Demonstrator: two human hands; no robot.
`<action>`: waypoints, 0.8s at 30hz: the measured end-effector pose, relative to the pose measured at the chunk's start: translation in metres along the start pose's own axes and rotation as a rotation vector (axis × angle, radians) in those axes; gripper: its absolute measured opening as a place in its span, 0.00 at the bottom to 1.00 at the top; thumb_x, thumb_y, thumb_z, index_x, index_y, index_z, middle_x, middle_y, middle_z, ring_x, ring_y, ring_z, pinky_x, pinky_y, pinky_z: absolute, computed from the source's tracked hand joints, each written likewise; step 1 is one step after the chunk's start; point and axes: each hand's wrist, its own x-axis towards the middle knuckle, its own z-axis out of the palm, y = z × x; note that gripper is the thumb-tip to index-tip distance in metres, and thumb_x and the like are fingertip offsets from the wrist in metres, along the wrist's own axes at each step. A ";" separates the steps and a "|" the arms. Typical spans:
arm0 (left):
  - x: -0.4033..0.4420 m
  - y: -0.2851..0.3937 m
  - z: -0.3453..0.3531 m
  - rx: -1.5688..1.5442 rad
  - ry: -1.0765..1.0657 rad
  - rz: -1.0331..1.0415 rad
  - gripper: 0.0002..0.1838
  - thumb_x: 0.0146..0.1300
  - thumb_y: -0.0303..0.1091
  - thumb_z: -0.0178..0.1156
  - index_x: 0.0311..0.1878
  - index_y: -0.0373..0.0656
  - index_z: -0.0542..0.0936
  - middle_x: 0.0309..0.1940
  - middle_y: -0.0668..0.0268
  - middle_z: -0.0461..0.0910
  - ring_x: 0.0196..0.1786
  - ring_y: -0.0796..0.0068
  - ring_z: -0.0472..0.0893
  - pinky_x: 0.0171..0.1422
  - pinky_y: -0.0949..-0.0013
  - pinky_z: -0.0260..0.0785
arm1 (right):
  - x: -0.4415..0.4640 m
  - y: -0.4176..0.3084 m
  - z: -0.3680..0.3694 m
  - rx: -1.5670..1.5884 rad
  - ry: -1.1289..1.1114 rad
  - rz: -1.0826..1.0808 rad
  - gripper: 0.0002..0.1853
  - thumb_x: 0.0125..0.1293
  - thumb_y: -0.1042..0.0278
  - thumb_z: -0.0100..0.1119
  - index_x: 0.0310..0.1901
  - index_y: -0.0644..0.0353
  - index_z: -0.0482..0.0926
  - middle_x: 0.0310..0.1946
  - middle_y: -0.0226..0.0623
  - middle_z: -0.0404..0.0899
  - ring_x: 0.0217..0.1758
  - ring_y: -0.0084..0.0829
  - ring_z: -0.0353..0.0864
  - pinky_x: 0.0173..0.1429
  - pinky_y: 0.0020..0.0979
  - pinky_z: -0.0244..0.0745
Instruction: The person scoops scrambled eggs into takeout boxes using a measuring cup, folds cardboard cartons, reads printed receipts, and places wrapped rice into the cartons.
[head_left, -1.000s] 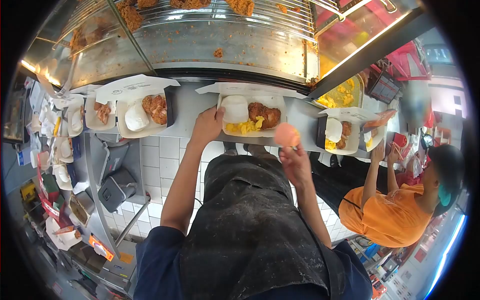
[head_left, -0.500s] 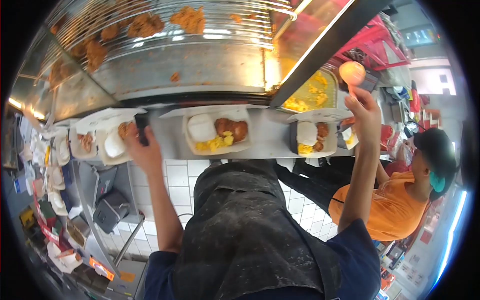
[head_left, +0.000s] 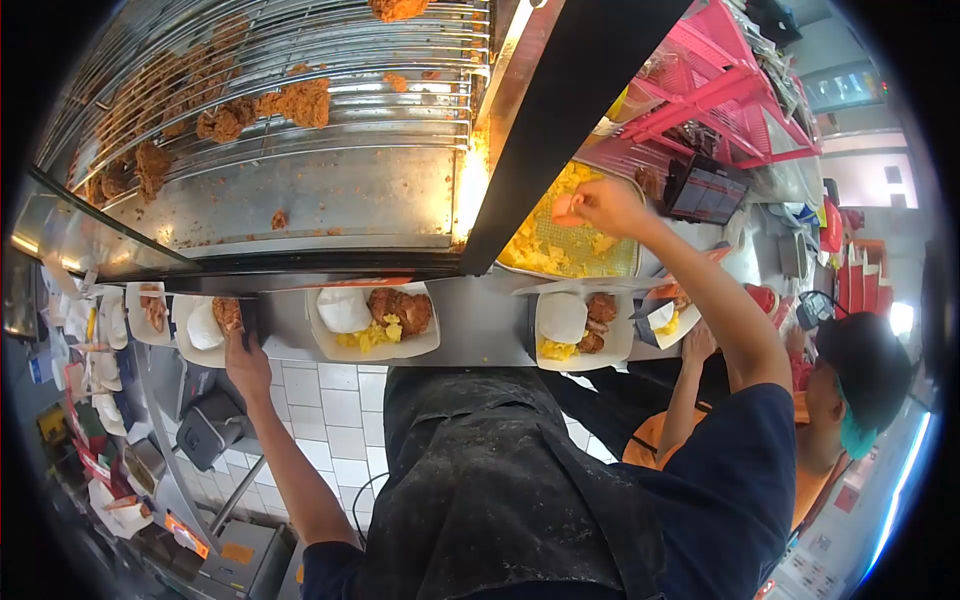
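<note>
At the left of the counter, my left hand grips the right edge of an open paper meal box. Inside that box are white rice and fried chicken. My right hand reaches over the metal tray of scrambled egg. Its fingers are closed on an orange spoon, mostly hidden and blurred. Between my hands stand a meal box and another meal box, each holding rice, browned chicken and egg.
Ahead is a display case with fried chicken on a wire rack; its black post rises beside the egg tray. A co-worker in a dark cap stands close at right, a hand by a box. Pink baskets sit far right.
My right hand has swung left and lowered the spoon from beside the tray to over the egg. My left hand has shifted down to the box edge. The view has shifted.
</note>
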 end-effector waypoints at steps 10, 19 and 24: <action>-0.045 0.042 -0.003 -0.079 -0.082 0.044 0.09 0.60 0.25 0.60 0.44 0.37 0.78 0.38 0.52 0.80 0.42 0.47 0.79 0.46 0.53 0.69 | -0.012 0.029 0.000 0.647 -0.340 0.247 0.07 0.67 0.68 0.58 0.38 0.63 0.79 0.32 0.39 0.83 0.35 0.29 0.84 0.40 0.29 0.80; -0.044 0.046 0.008 -0.117 -0.147 0.027 0.09 0.61 0.27 0.58 0.44 0.40 0.78 0.42 0.53 0.79 0.45 0.47 0.77 0.47 0.51 0.65 | -0.016 0.021 0.027 0.496 -0.241 0.062 0.06 0.68 0.72 0.53 0.36 0.66 0.77 0.28 0.36 0.82 0.31 0.24 0.83 0.40 0.27 0.80; -0.042 0.053 0.000 -0.157 -0.110 0.050 0.08 0.60 0.26 0.58 0.43 0.40 0.78 0.40 0.55 0.78 0.43 0.48 0.76 0.45 0.52 0.64 | -0.014 0.003 0.017 0.600 -0.128 0.203 0.06 0.63 0.72 0.54 0.32 0.64 0.78 0.27 0.38 0.83 0.29 0.25 0.82 0.37 0.28 0.77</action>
